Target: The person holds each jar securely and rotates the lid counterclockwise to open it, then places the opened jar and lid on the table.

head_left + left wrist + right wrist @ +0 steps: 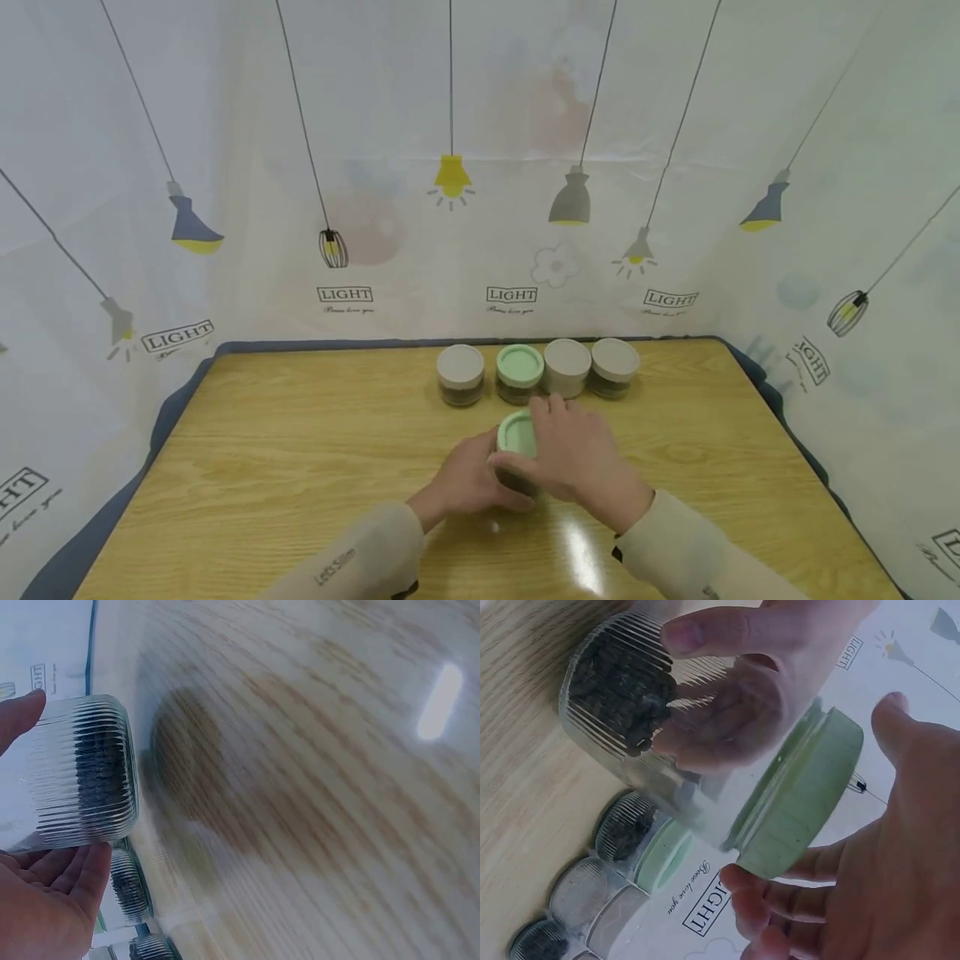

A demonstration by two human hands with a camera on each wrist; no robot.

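A ribbed clear jar (pixel 619 690) with dark pellets inside is tilted, lifted off the table. My left hand (pixel 472 475) grips its body from the left, thumb on one side and fingers around the other. The jar's pale green lid (pixel 802 795) is on its mouth. Around this lid, my right hand (pixel 577 450) has thumb and fingers spread. In the right wrist view its fingertips (pixel 742 877) meet the lid's lower rim, while the thumb stands apart from the lid.
Along the table's back edge stand a white-lidded jar (pixel 461 373), a green-lidded jar (pixel 519 372) and two more white-lidded jars, (pixel 567 367) the left of these close beside the green one. Behind the wooden table (pixel 300 433) hangs a white cloth (pixel 420 283) printed with lamps.
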